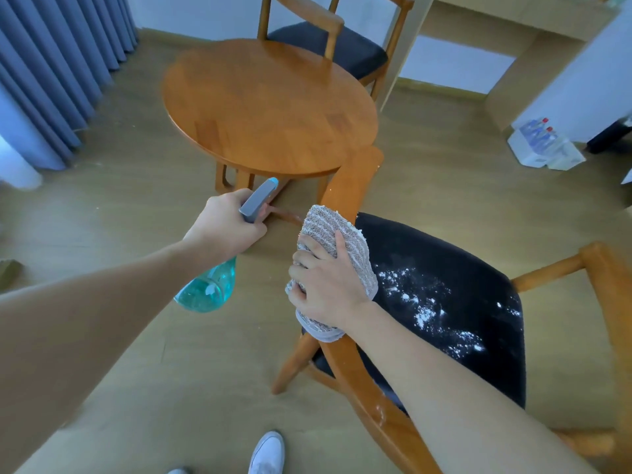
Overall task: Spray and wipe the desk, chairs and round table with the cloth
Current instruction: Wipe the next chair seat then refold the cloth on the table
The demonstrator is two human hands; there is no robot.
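round table [270, 107] behind near chair [444, 302] | far chair [328, 46] behind table (desk [513, 25] right)

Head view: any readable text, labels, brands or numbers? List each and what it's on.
None can be read.
Spray bottle: no label or print shows on the part in view.
Water bottles in the pack on the floor: labels present, too small and blurred to read.
Cloth, round table, near chair: no markings.

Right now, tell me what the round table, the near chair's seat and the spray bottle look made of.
Round table: glossy varnished wood, plank joints and reflections showing.
Near chair's seat: dark matte fabric, probably upholstery, dusted with white powder.
Spray bottle: translucent teal body, likely plastic, with an opaque grey head.
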